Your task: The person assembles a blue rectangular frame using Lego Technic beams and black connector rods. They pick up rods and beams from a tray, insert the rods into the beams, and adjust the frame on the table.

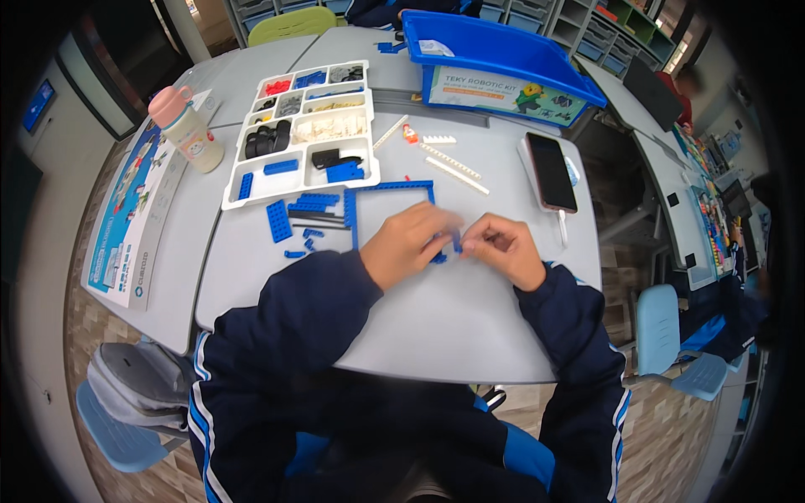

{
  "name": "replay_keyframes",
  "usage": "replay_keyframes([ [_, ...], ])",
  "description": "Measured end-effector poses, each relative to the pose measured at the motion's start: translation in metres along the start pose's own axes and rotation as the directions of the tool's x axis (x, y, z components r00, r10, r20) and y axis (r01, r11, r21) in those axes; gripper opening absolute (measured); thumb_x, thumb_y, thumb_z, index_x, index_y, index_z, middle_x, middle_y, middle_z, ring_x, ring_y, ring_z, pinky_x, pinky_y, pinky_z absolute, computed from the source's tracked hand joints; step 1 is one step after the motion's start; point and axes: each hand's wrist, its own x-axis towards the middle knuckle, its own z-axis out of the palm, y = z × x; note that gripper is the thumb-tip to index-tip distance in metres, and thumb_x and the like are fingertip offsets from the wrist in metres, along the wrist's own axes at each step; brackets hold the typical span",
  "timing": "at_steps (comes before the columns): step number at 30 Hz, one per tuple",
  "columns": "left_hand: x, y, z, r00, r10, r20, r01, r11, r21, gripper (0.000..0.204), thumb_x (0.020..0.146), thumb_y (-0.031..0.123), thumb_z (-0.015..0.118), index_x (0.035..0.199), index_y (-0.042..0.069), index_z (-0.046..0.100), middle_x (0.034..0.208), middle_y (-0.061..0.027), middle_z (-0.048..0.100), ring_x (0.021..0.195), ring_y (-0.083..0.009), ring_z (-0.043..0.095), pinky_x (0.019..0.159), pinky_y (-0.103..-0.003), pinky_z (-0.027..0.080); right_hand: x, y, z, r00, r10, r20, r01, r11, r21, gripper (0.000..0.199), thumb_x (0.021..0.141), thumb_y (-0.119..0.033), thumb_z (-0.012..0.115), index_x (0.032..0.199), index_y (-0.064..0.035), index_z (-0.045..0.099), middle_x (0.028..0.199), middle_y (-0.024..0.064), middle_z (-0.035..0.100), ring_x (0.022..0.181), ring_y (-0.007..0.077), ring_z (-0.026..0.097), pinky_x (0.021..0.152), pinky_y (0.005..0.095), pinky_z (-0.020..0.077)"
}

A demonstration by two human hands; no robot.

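A: What does the head view show at the hands?

B: Both rest on the grey table (pixel 470 327). The left hand (pixel 408 243) lies over the lower right corner of a blue frame (pixel 387 191) built from beams, its fingers curled down onto that corner. The right hand (pixel 503 249) sits just beside it, fingers pressed together in a pinch on a small blue piece (pixel 457 242) that touches the frame's right side.

A: And the frame itself?

B: Flat on the table, an open rectangle, directly ahead of the person, just right of the loose blue beams (pixel 303 211).

A: What surrounds it?

B: To the left, a white sorting tray (pixel 234 198) with compartments of black, white, blue and red parts. Further left, a pink-capped bottle (pixel 186 127) stands upright beside a printed instruction sheet (pixel 134 218). Behind the frame lie a few white beams (pixel 451 163). A phone (pixel 551 171) lies face up at the right, and a blue lidded box (pixel 495 67) stands at the far edge.

A: Anything below the table?

B: A grey backpack (pixel 134 381) on a light blue chair (pixel 113 436), at the person's left.
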Motion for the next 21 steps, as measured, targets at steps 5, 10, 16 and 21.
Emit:
replay_keyframes([
  [5,-0.017,0.006,0.000,0.996,-0.012,0.088,0.004,0.996,0.085,0.035,0.081,-0.004,0.076,0.112,0.005,0.065,0.092,-0.0110,0.065,0.086,-0.0282,0.066,0.073,-0.036,0.054,-0.001,0.010,-0.002,0.998,0.056,-0.011,-0.056,0.998,0.042,0.011,0.095,-0.004,0.074,0.102,0.0020,0.069,0.091,0.0021,0.068,0.084,0.0051,0.062,0.077,0.0220,0.0478],
  [10,-0.021,0.010,-0.002,0.993,0.086,0.076,-0.104,0.957,0.270,0.034,0.077,-0.002,0.069,0.110,0.001,0.061,0.089,-0.0096,0.059,0.084,-0.0243,0.060,0.075,-0.035,0.051,0.000,0.014,0.004,0.993,0.112,0.018,-0.112,0.993,-0.038,0.011,0.094,-0.005,0.075,0.100,0.0012,0.069,0.088,0.0024,0.069,0.081,0.0060,0.063,0.074,0.0215,0.0503],
  [16,-0.022,0.007,-0.001,0.980,0.181,0.087,-0.196,0.956,0.218,0.033,0.078,-0.010,0.072,0.108,-0.002,0.061,0.095,-0.0123,0.063,0.080,-0.0292,0.061,0.073,-0.037,0.050,0.002,0.009,0.010,0.985,0.171,0.004,-0.168,0.972,-0.164,0.015,0.092,-0.011,0.078,0.098,-0.0011,0.069,0.083,0.0024,0.070,0.075,0.0062,0.064,0.072,0.0214,0.0507],
  [21,-0.023,0.003,0.000,0.982,0.170,0.085,-0.185,0.960,0.210,0.037,0.076,-0.009,0.074,0.109,-0.002,0.061,0.096,-0.0123,0.064,0.083,-0.0295,0.062,0.074,-0.037,0.050,0.002,0.005,0.009,0.981,0.194,0.023,-0.186,0.961,-0.206,0.015,0.095,-0.013,0.076,0.098,-0.0010,0.069,0.083,0.0030,0.071,0.075,0.0071,0.065,0.072,0.0220,0.0507],
])
